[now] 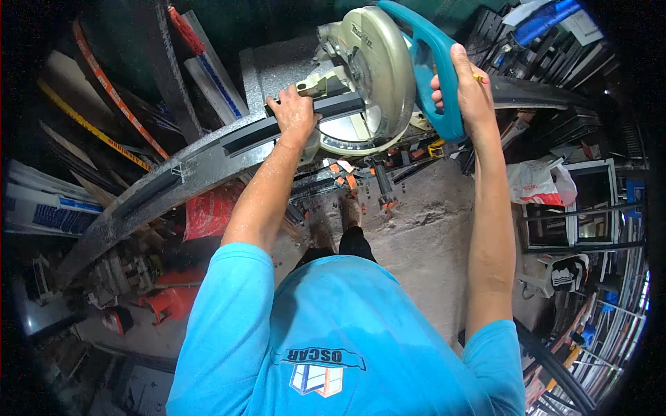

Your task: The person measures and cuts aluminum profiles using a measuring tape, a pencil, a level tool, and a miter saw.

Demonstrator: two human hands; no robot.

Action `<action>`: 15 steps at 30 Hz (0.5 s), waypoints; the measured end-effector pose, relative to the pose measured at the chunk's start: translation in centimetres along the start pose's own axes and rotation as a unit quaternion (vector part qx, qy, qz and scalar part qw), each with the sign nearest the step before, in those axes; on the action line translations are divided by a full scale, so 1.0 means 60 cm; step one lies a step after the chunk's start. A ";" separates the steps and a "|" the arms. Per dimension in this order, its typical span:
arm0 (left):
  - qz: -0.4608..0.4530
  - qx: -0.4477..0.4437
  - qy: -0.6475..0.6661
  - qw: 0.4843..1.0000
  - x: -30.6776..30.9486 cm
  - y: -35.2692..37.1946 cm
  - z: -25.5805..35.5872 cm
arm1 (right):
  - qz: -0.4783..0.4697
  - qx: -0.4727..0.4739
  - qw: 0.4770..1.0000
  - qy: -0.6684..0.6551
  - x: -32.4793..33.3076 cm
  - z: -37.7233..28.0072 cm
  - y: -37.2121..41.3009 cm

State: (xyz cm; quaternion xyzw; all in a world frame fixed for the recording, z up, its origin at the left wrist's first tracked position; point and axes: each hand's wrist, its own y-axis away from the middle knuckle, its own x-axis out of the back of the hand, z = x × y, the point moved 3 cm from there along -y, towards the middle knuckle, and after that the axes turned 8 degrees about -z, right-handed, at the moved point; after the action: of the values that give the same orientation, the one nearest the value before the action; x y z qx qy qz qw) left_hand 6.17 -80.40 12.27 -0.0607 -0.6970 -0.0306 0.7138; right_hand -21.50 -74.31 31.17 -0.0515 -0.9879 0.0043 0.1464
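Observation:
A miter saw [378, 62] with a pale housing and a teal handle stands ahead of me. My right hand [466, 90] is closed around the teal handle [440, 83]. Something small and yellow, perhaps a pencil end, pokes out beside that hand. My left hand [295, 114] grips a dark profile bar [257, 135] against the saw's bed, fingers over its top. The bar's right end reaches the blade guard. Where the blade meets the bar is hidden by the housing.
A long grey metal bench [132, 194] runs leftward from the saw. Below it, several dark and orange offcuts [350, 182] litter the floor near my feet. A white plastic bag [538, 184] sits on framed panels at right. Long strips [114, 97] lean at upper left.

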 end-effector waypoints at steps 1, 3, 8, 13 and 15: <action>0.000 0.002 0.003 1.000 0.000 0.001 -0.001 | 0.002 0.007 1.000 0.000 0.000 0.003 0.001; 0.003 0.004 -0.008 1.000 -0.001 0.002 -0.001 | 0.000 0.008 1.000 0.005 -0.001 0.007 0.003; -0.009 0.010 -0.018 1.000 -0.002 -0.001 0.000 | 0.000 0.006 1.000 -0.004 -0.006 0.026 0.016; -0.004 0.011 -0.014 1.000 -0.003 -0.001 -0.001 | 0.009 0.019 1.000 -0.005 -0.010 0.049 0.029; -0.008 0.011 -0.014 1.000 -0.002 0.000 0.001 | 0.012 0.021 1.000 -0.011 -0.012 0.055 0.034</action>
State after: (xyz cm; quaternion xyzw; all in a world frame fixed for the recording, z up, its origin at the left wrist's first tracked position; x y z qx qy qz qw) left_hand 6.09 -80.40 12.18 -0.0478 -0.7078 -0.0282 0.7043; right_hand -21.56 -72.32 27.73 -0.0598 -0.9884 0.0275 0.1365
